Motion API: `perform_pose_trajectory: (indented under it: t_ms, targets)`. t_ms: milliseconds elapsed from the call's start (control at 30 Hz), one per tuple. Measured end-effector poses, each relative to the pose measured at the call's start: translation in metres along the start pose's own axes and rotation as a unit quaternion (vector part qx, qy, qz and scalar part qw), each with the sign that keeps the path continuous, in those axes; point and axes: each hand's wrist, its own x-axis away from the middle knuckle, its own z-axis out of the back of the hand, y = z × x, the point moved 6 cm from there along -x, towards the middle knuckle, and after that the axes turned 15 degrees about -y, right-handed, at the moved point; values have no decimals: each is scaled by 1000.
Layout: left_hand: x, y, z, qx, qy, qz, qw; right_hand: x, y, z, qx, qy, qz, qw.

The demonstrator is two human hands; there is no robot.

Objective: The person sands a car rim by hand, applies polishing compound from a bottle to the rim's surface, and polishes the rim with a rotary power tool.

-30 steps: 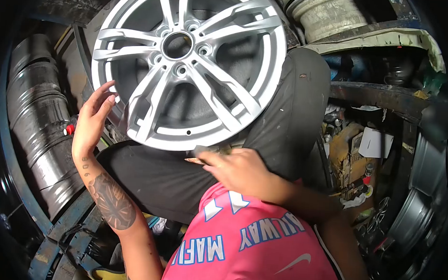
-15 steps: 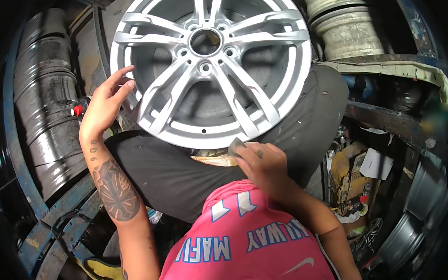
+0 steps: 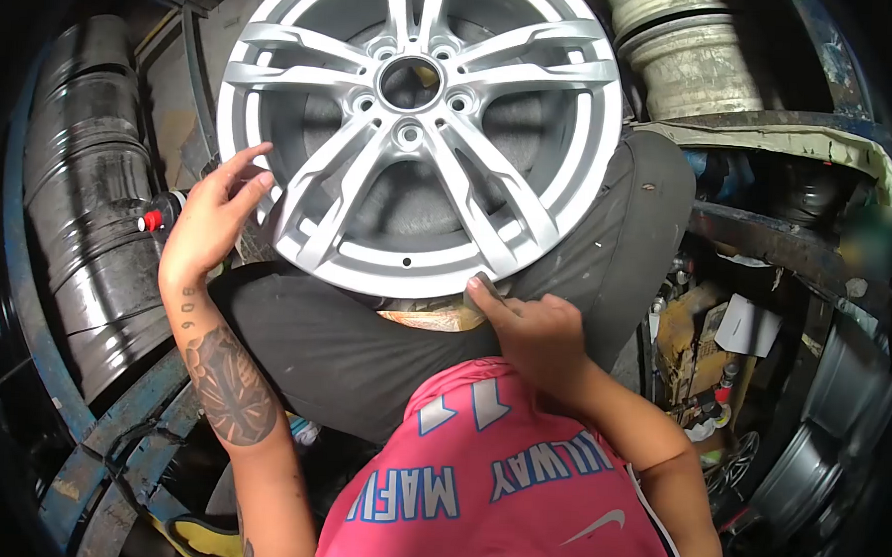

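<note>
A silver alloy wheel rim (image 3: 460, 185) with paired spokes lies face up across my lap. My left hand (image 3: 215, 219) is at its left edge, thumb and index finger apart, fingertips against the outer lip. At the lower edge of the wheel, my right hand (image 3: 538, 332) pinches a small grey pad (image 3: 478, 298) against the lip. The fingers cover most of this pad, so its exact kind is unclear. Beneath the wheel's lower edge, a piece of printed packaging (image 3: 429, 321) shows between my legs.
Dark steel wheels (image 3: 96, 203) are stacked on the left beside a blue metal frame (image 3: 19, 250). A red-capped bottle (image 3: 155, 220) stands near my left wrist. Dirty wheels (image 3: 694, 70) sit at upper right. Cardboard (image 3: 682, 339) and more rims (image 3: 796, 473) lie at right.
My right hand has shifted slightly right and its fingers now point more upward along the lip. My left hand has slid a little down the wheel's edge. The wheel has hardly moved.
</note>
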Motion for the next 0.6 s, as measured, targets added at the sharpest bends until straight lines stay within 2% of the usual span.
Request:
perform_pose_trajectory:
  t_ms: [100, 233, 300, 367, 400, 500, 533, 600]
  targets:
    - [-2, 6, 2, -7, 12, -21, 1000, -20, -28, -15, -113, -16, 36, 993]
    - [-4, 5, -4, 38, -25, -23, 999, -14, -10, -6, -96, -58, 25, 993]
    - [-2, 2, -4, 51, -40, -5, 998, -9, 0, 2, -33, -72, -9, 997]
    - [1, 8, 2, 10, -16, 14, 1000, -3, -3, -4, -14, -96, -34, 995]
    - [-2, 9, 4, 0, -6, 7, 1000, -9, -12, -9, -89, -54, -2, 995]
    - [-3, 13, 1, 14, 1, -16, 1000, -27, -31, -20, -18, -42, 42, 998]
    - [-2, 11, -2, 26, -3, -21, 999, -23, -23, -12, -22, -72, 35, 997]
    - [3, 6, -5, 41, -26, -10, 999, -6, -5, 0, -30, -56, 3, 998]
